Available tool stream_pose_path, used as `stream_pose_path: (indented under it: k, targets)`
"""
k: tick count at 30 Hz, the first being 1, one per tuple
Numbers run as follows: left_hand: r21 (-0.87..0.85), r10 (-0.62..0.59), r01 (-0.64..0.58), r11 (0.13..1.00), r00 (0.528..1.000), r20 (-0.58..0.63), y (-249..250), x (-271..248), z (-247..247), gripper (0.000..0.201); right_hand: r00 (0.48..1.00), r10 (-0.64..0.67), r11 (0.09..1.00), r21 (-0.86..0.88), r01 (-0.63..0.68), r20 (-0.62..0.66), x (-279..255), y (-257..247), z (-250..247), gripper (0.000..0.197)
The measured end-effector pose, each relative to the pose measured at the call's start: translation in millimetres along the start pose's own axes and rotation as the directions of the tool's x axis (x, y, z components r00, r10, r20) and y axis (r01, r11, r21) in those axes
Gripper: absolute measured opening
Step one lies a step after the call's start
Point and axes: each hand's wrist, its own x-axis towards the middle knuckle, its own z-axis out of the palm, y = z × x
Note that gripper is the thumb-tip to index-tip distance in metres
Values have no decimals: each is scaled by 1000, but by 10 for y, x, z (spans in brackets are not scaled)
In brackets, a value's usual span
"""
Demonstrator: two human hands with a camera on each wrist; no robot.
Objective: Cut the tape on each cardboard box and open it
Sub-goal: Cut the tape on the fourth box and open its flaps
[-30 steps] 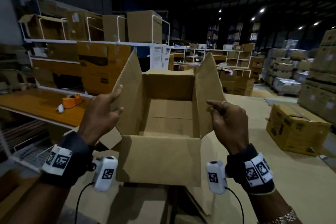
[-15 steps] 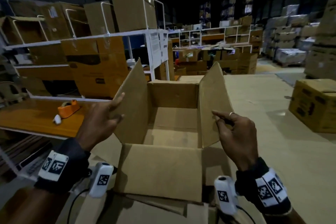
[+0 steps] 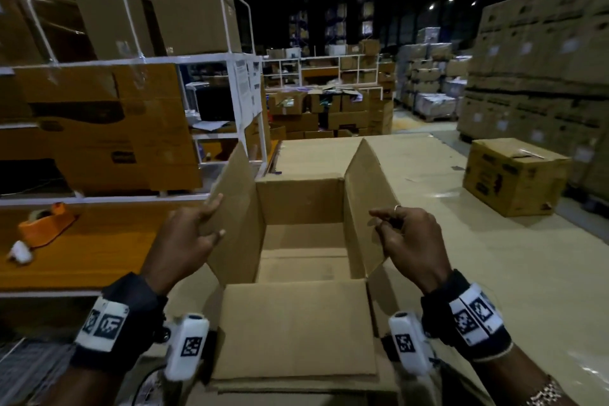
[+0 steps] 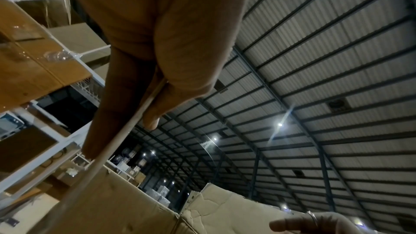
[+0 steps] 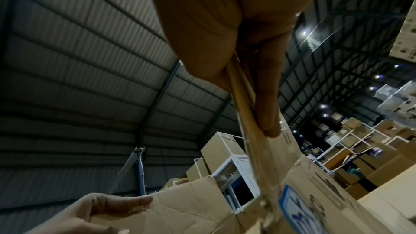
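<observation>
An open, empty cardboard box point(image 3: 296, 333) stands in front of me with its two long side flaps upright. My left hand point(image 3: 194, 234) pinches the left flap point(image 3: 237, 208) between thumb and fingers; the left wrist view shows the flap's edge point(image 4: 126, 131) held in that pinch. My right hand point(image 3: 405, 237) pinches the near edge of the right flap point(image 3: 365, 194), and the right wrist view shows that edge point(image 5: 243, 86) between thumb and fingers. The near flap lies folded out towards me. No cutter shows in either hand.
A second cardboard box point(image 3: 514, 175) sits on the big cardboard-covered table point(image 3: 494, 273) at the right. An orange tape dispenser point(image 3: 43, 224) lies on the orange bench at the left. White shelving point(image 3: 244, 89) loaded with boxes stands behind; stacked pallets fill the right.
Both hands have kept their pinch on the side flaps. The box sits lower and farther out in view than before, and my head has tilted so more of the warehouse shows.
</observation>
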Motion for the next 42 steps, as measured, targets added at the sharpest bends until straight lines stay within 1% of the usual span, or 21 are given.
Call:
stream_pose_path:
  k: [4,7,11,16,20,23,26,29,32,35,36,38,39,40,41,42]
  targets:
    - [-33,-6,9,999,995,96,-160,-61,158,73,999,42,997,-74,-39,31,-144,26,67,22]
    - [13,-9,7,1000,989,150,-187,-124,280,72,994,97,990,-107,-91,45,-225,74,145,20]
    - [-4,13,-12,1000,974,226,-151,-210,360,65,988,132,981,-157,-118,85,-233,196,279,17]
    - [-38,17,-6,999,957,291,-230,-262,423,54,981,165,978,-142,-150,105,-208,225,329,14]
    - [-58,4,13,998,955,295,-305,-181,472,52,966,192,967,-201,-157,172,-194,288,360,13]
    - [-74,2,20,997,957,291,-283,-117,521,48,944,241,951,-250,-183,225,-219,308,344,13]
    - [-48,-25,40,998,960,277,-288,-91,584,48,935,253,959,-189,-209,250,-231,411,291,11]
    - [-59,-78,97,993,960,269,-384,-92,631,51,922,272,959,-149,-239,275,-234,542,221,10]
    - [-24,-122,133,991,953,277,-503,-72,649,63,911,312,950,-84,-301,270,-235,679,134,9]
    - [-41,-171,188,981,949,264,-576,-63,633,75,896,344,936,-22,-352,282,-276,774,84,12]
    - [-24,-190,203,979,948,255,-600,-64,624,77,886,366,924,0,-381,285,-310,799,83,12]
    - [61,-228,219,974,939,256,-657,-93,614,70,876,387,914,3,-405,286,-374,880,105,11]
    - [110,-247,225,968,931,269,-678,-121,606,64,879,389,919,-48,-392,277,-402,921,109,11]
    - [157,-266,229,961,922,283,-688,-151,607,60,876,398,917,-150,-369,273,-428,938,107,12]
    - [195,-279,228,954,913,298,-690,-185,615,59,875,409,896,-293,-333,257,-452,943,107,20]
    - [231,-279,213,949,909,311,-682,-218,631,59,876,421,849,-443,-289,236,-468,933,111,33]
